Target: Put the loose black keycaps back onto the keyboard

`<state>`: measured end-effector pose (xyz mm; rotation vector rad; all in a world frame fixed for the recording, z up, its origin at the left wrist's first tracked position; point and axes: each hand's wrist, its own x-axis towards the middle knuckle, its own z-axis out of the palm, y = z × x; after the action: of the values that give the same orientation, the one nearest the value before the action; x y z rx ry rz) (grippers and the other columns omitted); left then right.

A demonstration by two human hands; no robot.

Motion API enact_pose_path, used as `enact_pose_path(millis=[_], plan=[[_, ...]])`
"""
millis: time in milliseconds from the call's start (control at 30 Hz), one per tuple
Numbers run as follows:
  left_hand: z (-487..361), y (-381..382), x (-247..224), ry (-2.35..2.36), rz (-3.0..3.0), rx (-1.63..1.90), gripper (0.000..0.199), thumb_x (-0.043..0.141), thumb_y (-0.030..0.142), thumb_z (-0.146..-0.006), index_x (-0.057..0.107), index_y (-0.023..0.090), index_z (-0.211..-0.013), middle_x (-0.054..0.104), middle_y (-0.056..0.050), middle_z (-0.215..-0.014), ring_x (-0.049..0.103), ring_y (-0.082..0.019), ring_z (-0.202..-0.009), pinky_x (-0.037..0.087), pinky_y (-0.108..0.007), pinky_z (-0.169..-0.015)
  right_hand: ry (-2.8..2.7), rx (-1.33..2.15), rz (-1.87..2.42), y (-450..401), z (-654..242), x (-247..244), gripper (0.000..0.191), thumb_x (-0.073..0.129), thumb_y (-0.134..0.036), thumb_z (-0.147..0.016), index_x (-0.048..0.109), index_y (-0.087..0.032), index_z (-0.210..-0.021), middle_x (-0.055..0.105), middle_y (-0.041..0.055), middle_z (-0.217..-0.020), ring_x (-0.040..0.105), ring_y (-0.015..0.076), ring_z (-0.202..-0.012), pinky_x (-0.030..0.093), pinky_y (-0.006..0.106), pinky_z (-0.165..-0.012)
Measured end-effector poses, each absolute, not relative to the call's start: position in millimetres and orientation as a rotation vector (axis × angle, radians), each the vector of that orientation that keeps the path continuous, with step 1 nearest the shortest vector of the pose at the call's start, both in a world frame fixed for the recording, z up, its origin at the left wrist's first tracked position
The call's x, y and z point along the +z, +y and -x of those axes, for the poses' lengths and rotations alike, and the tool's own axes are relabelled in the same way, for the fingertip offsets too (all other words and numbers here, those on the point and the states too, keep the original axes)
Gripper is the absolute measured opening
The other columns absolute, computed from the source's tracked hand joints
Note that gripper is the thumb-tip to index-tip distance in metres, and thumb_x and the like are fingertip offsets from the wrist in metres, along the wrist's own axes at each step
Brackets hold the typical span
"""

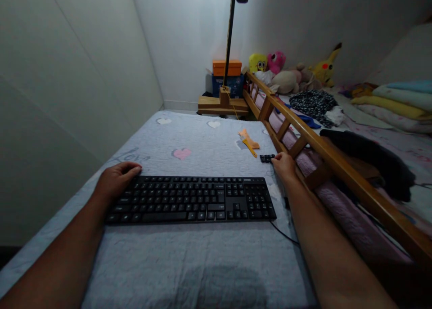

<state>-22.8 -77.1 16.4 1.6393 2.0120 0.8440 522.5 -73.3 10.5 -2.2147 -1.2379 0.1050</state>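
A black keyboard (189,199) lies flat on the grey-blue bedspread, its cable running off at the lower right. My left hand (118,177) is closed at the keyboard's upper left corner, with the fingers bent together and the grip partly hidden. Beyond the keyboard's upper right corner, several loose black keycaps (265,158) lie in a small cluster. My right hand (283,164) has its fingertips pinched at the right end of that cluster, on what looks like a keycap. Farther back are an orange cloth (246,134) and a yellow-handled brush (250,149), the two overlapping.
A wooden bed rail (303,131) runs along the right side, close to my right forearm. Behind it are clothes, folded bedding and plush toys (286,82). A wooden stand (222,103) with a black pole and an orange box (227,67) are at the far end. Pale cabinet doors (74,75) line the left.
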Motion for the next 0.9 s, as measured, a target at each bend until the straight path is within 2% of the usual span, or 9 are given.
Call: enact_pose_path(millis=[133,367,500,633,900], plan=[[24,-77,16,2.010,-1.654,0.816,0.047,0.060,0.055,-0.064,0.072,0.018,-0.090,0.075,-0.006,-0.093,0.067,-0.025,-0.090,0.050,-0.032,-0.085,-1.212,0.096,2.216,-69,-525,8,0.002,0.062,-0.018,-0.068,0.062,-0.020,-0.067,0.069,0.0079,-0.074,0.060,0.0198,-0.070,0.041,0.028,-0.065],[25,-76,15,2.001,-1.662,0.835,0.046,0.060,0.055,-0.064,0.072,0.018,-0.091,0.075,-0.006,-0.094,0.067,-0.026,-0.090,0.050,-0.032,-0.085,-1.183,0.148,2.148,-68,-528,5,0.007,0.064,-0.018,-0.061,0.057,-0.021,-0.062,0.066,0.0050,-0.067,0.059,0.0188,-0.068,0.043,0.028,-0.066],[21,-79,20,2.012,-1.630,0.821,0.046,0.060,0.054,-0.064,0.072,0.018,-0.090,0.075,-0.006,-0.093,0.067,-0.026,-0.089,0.050,-0.032,-0.085,-1.152,0.230,2.083,-77,-530,9,0.009,0.064,-0.025,-0.062,0.058,-0.020,-0.067,0.065,0.0039,-0.070,0.058,0.0184,-0.068,0.043,0.028,-0.064],[19,-81,23,1.990,-1.620,0.831,0.046,0.060,0.054,-0.064,0.072,0.017,-0.089,0.074,-0.007,-0.092,0.066,-0.025,-0.087,0.051,-0.032,-0.082,-1.148,0.349,1.995,-98,-527,18,0.018,0.063,-0.031,-0.064,0.064,-0.018,-0.075,0.067,0.0057,-0.076,0.060,0.0192,-0.072,0.044,0.028,-0.064],[21,-79,22,1.999,-1.660,0.824,0.046,0.060,0.055,-0.063,0.072,0.018,-0.088,0.075,-0.006,-0.092,0.067,-0.026,-0.089,0.051,-0.032,-0.083,-1.228,0.744,1.813,-152,-495,47,0.028,0.065,-0.040,-0.063,0.069,-0.018,-0.080,0.065,0.0013,-0.071,0.054,0.0144,-0.062,0.041,0.025,-0.056]])
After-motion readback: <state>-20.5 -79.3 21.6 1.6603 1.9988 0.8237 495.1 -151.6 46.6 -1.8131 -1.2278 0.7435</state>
